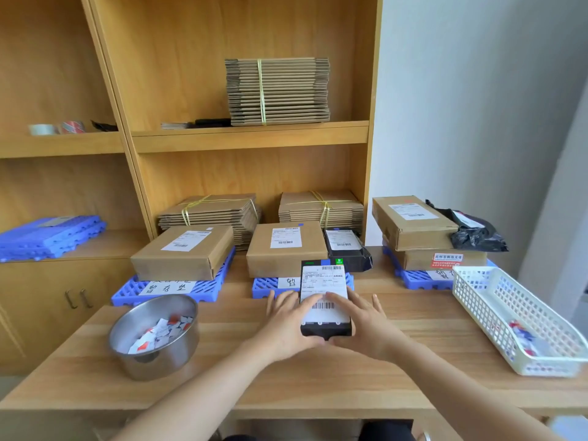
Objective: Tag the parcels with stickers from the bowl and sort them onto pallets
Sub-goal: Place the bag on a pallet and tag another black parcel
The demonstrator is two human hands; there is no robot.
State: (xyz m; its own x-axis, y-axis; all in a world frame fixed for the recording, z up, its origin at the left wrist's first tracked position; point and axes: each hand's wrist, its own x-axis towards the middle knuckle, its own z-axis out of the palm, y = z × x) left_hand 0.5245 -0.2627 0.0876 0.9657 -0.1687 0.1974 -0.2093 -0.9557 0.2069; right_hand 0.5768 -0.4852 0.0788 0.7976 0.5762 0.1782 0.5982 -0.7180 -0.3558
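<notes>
A small black parcel [323, 281] with a white shipping label lies on the wooden table [286, 383] in front of the middle blue pallet [265, 286]. My left hand [288, 326] grips its left side, fingers on the label. My right hand [359, 323] grips its right side, fingers also over the label's barcode. The steel bowl [149, 358] of stickers [159, 334] stands at the left. The left pallet [133, 291] carries one brown box [184, 253]. The middle one holds a brown box [286, 248] and a black bag parcel [346, 248]. The right pallet [416, 278] holds two stacked boxes [413, 224].
A white plastic basket [521, 319] with bits of sticker backing sits at the table's right. A black bag [474, 230] lies on the right stack. Bundled flat cartons [276, 90] fill the shelves behind. Spare blue pallets [51, 237] and tape rolls [57, 128] lie on left shelves.
</notes>
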